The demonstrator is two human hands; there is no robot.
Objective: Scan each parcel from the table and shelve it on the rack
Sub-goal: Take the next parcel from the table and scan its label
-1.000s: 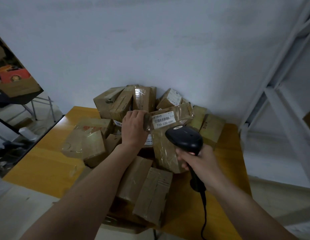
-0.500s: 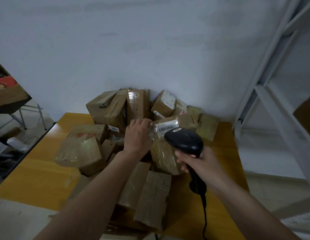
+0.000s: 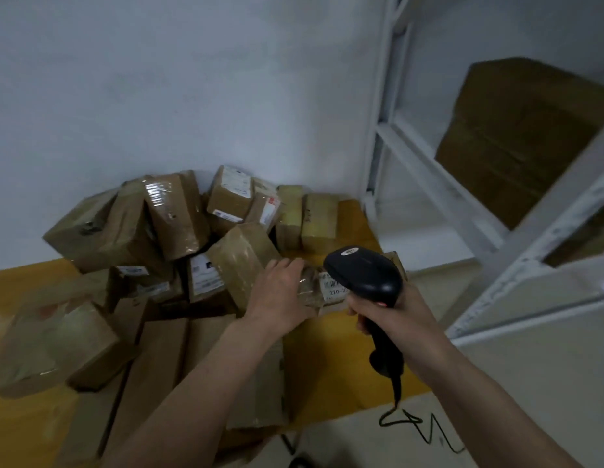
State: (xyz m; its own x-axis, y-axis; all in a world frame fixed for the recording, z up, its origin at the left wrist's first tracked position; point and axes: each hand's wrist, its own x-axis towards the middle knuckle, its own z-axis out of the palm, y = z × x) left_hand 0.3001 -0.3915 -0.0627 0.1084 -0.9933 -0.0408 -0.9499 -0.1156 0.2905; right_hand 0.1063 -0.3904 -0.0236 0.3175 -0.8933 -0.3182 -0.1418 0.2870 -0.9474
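The fingers of the left hand curled over the top edge of a taped brown parcel, gripping it just above the yellow table at the right edge of the heap. Its white label faced up — partly hidden behind the black scanner, whose head sat directly over it. The right hand was wrapped tight round the scanner's handle, and the black cord trailed down toward the floor. Behind and left of the held parcel, the pile of parcels leaned against the white wall. To the right stood the white rack — a large brown carton rested on one of its shelves.
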